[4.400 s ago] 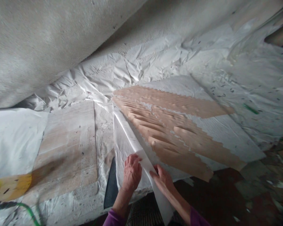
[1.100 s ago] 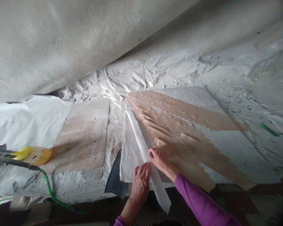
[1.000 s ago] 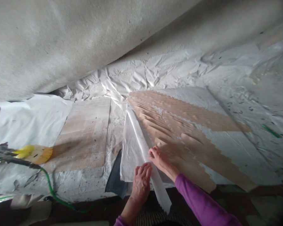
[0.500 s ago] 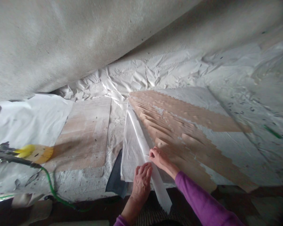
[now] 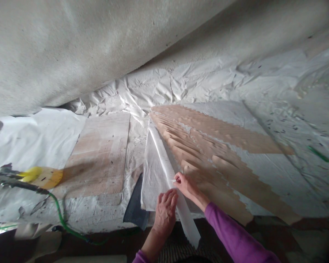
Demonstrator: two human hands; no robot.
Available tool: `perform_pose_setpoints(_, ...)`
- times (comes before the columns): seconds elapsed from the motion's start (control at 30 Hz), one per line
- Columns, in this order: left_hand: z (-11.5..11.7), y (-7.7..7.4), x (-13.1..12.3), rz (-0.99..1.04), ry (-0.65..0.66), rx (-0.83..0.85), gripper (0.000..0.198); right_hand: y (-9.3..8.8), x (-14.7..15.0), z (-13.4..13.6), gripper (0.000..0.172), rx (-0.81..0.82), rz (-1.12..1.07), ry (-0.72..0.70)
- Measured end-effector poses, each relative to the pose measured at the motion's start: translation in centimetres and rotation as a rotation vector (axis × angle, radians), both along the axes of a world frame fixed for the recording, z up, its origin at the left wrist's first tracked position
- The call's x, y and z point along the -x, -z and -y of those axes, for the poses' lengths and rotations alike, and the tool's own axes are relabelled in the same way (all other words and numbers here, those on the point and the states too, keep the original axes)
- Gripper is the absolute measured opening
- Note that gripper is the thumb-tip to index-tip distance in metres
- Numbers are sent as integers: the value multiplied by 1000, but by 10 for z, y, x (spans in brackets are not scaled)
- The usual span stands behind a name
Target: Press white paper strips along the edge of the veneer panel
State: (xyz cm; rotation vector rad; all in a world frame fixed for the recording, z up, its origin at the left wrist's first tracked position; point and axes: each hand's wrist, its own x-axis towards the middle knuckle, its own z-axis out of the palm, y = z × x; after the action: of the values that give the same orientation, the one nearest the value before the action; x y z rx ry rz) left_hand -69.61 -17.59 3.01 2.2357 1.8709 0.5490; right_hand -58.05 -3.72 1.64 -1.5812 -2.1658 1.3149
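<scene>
A long white layered strip [image 5: 162,153] lies slantwise over a pale sheet [image 5: 150,182], its jagged near end hanging past the table edge. My left hand [image 5: 165,212] rests on the strip's left side with bent fingers close together; whether anything is under the fingertips is hidden. Just up and to the right, my right hand [image 5: 184,184] pinches a small white piece [image 5: 174,180] over the strip. Rows of overlapping tan pieces [image 5: 224,160] spread to the right of the strip on a grey-white backing.
A dark curved flap [image 5: 135,204] lies left of my left hand. Farther left are a brown board [image 5: 95,157], a yellow disc [image 5: 49,178], a metal spray-like tool [image 5: 13,179] and a green hose [image 5: 60,213]. A large grey sheet [image 5: 71,47] slopes overhead. A green stick [image 5: 319,153] lies right.
The fingers of my right hand have lifted slightly, and a small white piece now shows between them. My left hand has hardly moved.
</scene>
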Motion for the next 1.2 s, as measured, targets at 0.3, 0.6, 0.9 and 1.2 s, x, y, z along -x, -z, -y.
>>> perform_pose_setpoints(0.3, 1, -1, -2, -53, 8, -32, 33, 6, -2, -1, 12, 31, -25, 18)
perform_pose_setpoints(0.6, 4, 2, -5, -120, 2, -45, 34, 10, -1, -2, 12, 7, -3, -3)
perform_pose_setpoints(0.9, 7, 10, -11, -171, -31, -10, 43, -15, 0, 11, 29, -318, 81, -64)
perform_pose_setpoints(1.2, 8, 9, -15, -175, -46, -89, 41, -27, -18, 46, 22, -547, 76, -327)
